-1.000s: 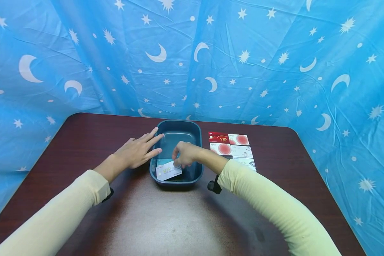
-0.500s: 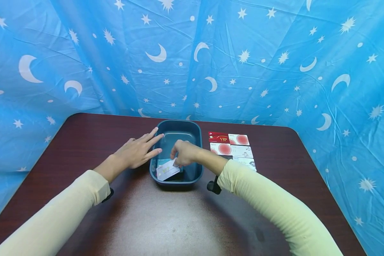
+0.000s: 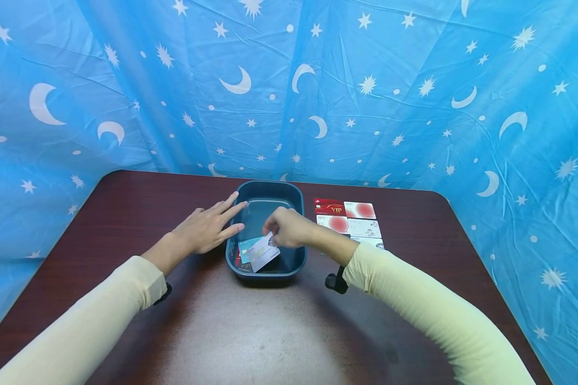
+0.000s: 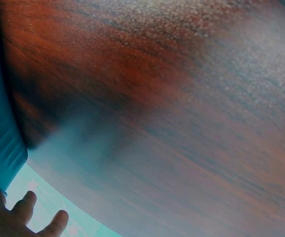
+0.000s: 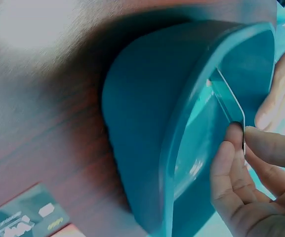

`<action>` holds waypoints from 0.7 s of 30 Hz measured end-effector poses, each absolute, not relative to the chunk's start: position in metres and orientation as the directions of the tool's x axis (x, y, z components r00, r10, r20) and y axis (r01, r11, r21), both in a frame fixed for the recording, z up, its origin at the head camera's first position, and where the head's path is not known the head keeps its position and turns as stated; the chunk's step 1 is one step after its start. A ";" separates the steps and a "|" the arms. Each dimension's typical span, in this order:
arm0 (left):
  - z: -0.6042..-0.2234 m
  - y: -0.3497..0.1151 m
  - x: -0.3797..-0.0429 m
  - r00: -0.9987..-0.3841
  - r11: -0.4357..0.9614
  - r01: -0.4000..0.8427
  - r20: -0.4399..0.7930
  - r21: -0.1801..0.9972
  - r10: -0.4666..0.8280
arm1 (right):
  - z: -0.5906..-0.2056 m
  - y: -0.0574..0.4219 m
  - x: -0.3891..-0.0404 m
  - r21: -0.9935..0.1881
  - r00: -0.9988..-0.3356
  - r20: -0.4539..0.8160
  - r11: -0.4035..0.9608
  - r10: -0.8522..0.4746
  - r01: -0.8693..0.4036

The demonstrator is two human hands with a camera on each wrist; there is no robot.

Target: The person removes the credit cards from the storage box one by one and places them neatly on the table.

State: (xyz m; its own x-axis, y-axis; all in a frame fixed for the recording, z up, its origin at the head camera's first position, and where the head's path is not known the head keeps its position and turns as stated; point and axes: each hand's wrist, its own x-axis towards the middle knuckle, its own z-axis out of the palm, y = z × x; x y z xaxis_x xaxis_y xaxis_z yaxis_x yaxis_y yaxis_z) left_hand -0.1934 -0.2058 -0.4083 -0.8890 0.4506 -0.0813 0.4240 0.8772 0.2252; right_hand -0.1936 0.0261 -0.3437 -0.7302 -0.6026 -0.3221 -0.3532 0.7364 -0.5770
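Note:
A dark blue rectangular bin stands on the table. Between thumb and fingers, my right hand pinches a white VIP card by one corner, tilted inside the bin. The right wrist view has this card nearly edge-on, gripped by the right hand. Under it a light blue card and a dark VIP card with some red lie on the bin's floor, partly covered. My left hand rests with spread, straight fingers at the bin's left rim.
Right of the bin, several cards lie in two columns: a red VIP card, white cards with red circles, a pale card. A dark card in the right wrist view lies mostly behind my forearm in the head view. Behind hangs a blue curtain.
My right hand has raised the white card and drawn it rightward, tilting it more steeply. More of the light blue and dark cards beneath now shows. The left hand has stayed put.

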 end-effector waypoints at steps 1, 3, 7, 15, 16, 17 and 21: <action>-0.408 -0.206 -0.193 -0.889 0.878 0.423 -0.083 0.227 0.450 | -0.342 0.029 -0.194 -0.579 -0.737 -0.307 0.733 -0.602 -0.357; -0.408 -0.206 -0.194 -0.891 0.880 0.418 -0.089 0.228 0.446 | -0.339 0.036 -0.195 -0.588 -0.748 -0.280 0.724 -0.601 -0.362; -0.408 -0.205 -0.194 -0.892 0.883 0.415 -0.090 0.219 0.442 | -0.331 0.051 -0.198 -0.611 -0.765 -0.243 0.706 -0.597 -0.358; -0.407 -0.205 -0.193 -0.895 0.886 0.410 -0.089 0.217 0.437 | -0.315 0.081 -0.203 -0.606 -0.790 -0.176 0.698 -0.587 -0.383; -0.407 -0.205 -0.193 -0.894 0.884 0.414 -0.085 0.216 0.439 | -0.313 0.085 -0.203 -0.604 -0.792 -0.168 0.696 -0.587 -0.388; -0.407 -0.205 -0.193 -0.894 0.883 0.416 -0.081 0.216 0.441 | -0.312 0.088 -0.204 -0.607 -0.791 -0.164 0.692 -0.589 -0.390; -0.407 -0.205 -0.193 -0.891 0.880 0.426 -0.071 0.211 0.448 | -0.308 0.102 -0.206 -0.614 -0.783 -0.163 0.683 -0.600 -0.395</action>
